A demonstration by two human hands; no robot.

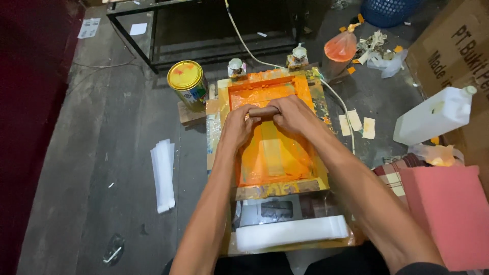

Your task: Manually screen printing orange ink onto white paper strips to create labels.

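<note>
The left hand (238,125) and the right hand (293,113) were both closed around the wooden squeegee handle (263,111), which lay between them across the orange-inked printing screen (272,153). A paint can (187,84) stood beyond the left hand; a white jug (433,116) lay well right of the right hand.

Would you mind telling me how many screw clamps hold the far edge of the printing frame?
2: left clamp at the far-left corner of the frame, right clamp at the far-right corner. Others may be hidden underneath.
</note>
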